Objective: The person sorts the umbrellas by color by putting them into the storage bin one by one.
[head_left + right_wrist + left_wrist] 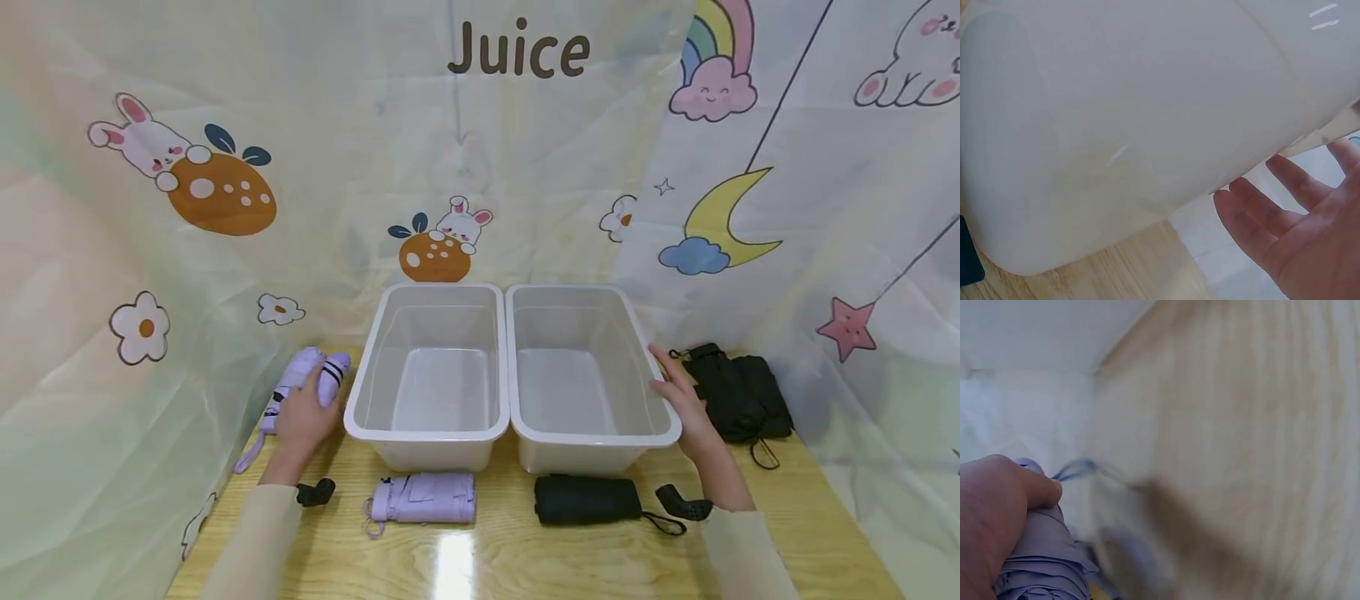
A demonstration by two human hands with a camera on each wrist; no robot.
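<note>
My left hand (303, 421) grips a lavender folded umbrella (333, 379) at the left of the table, beside the left white bin. In the left wrist view the thumb lies over the umbrella's rolled fabric (1044, 550). Another lavender umbrella (298, 368) with a wrist loop lies just left of that hand. At the right white bin (600, 438), my right hand (688, 412) touches the outer right side near the rim. Its fingers (1250, 228) are spread and lightly bent against the bin wall in the right wrist view.
The left white bin (427, 435) stands against the right one, and nothing lies inside either. In front of them lie a lavender folded umbrella (425, 498) and a black folded umbrella (588, 500). Black folded umbrellas (742, 396) lie at the right. A printed curtain (337, 167) hangs behind.
</note>
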